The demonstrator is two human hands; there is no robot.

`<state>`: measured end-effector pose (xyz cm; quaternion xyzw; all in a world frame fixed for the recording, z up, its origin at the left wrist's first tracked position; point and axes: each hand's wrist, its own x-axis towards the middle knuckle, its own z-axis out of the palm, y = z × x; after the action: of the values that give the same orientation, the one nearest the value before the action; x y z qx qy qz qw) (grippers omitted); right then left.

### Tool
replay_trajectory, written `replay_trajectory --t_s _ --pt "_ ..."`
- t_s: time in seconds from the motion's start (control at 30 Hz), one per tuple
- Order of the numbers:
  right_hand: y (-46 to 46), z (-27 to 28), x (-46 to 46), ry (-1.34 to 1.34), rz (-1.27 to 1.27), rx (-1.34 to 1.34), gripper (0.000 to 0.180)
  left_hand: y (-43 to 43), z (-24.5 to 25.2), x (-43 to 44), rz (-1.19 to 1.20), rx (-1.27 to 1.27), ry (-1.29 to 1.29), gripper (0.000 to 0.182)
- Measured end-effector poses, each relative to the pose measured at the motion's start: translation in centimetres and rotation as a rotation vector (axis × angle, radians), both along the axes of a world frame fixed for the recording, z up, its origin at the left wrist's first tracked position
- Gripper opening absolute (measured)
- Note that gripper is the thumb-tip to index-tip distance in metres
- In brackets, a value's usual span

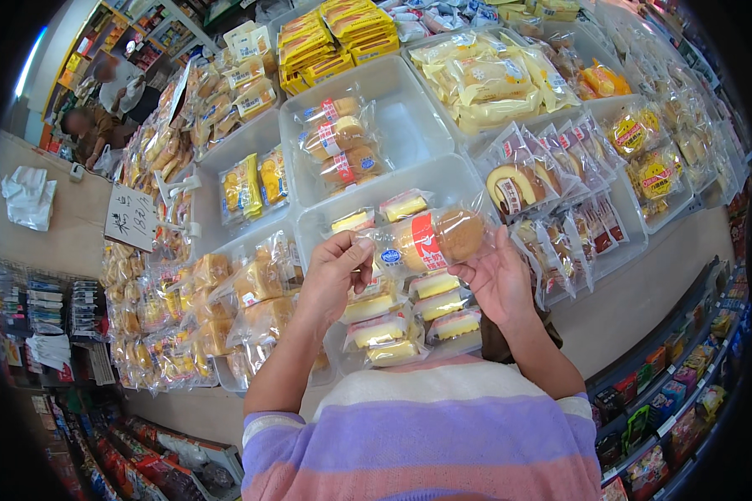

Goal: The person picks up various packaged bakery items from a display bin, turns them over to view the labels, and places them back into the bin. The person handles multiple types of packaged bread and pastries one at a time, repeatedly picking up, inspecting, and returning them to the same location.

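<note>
A clear plastic packet of round golden sponge cakes (461, 235) with a red printed band is held level in front of me. My left hand (338, 269) pinches the left end of its wrapper between thumb and fingers. At the other end, my right hand (498, 278) grips the wrapper, the thumb below and the fingers along its edge. Right beneath the packet is a translucent plastic bin (470, 341) of wrapped yellow-and-white cake slices (376, 329). Beyond it, another translucent bin (407, 106) contains several similar sponge cake packets (335, 134) at its left side.
Wrapped swiss roll slices (517, 185) stand in a bin to the right. Bagged bread loaves (266, 282) lie on the left. A handwritten price sign (130, 216) rises at the far left. Two people (116, 87) are in the background. Stocked shelves (677, 401) curve along the lower right.
</note>
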<state>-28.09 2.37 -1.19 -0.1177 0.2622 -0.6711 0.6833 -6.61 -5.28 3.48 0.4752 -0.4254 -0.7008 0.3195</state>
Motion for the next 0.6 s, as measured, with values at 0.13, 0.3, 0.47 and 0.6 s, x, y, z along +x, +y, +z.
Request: replay_trajectory --t_s 0.13,0.3,0.47,0.6 --pt "-0.05 0.07 0.10 -0.003 -0.031 -0.001 0.053 -0.42 0.07 0.03 0.052 0.080 0.057 0.017" --pt "-0.30 -0.21 -0.13 -0.009 -0.049 0.023 0.054 -0.65 -0.28 -0.02 0.055 0.142 0.129 0.019" --pt "-0.03 -0.74 -0.29 -0.048 -0.036 0.027 0.053 -0.64 -0.67 -0.05 0.075 0.160 0.200 0.021" --pt "-0.05 -0.86 -0.38 -0.048 -0.004 0.045 0.054 -0.83 -0.57 0.13 0.071 0.166 0.231 0.022"
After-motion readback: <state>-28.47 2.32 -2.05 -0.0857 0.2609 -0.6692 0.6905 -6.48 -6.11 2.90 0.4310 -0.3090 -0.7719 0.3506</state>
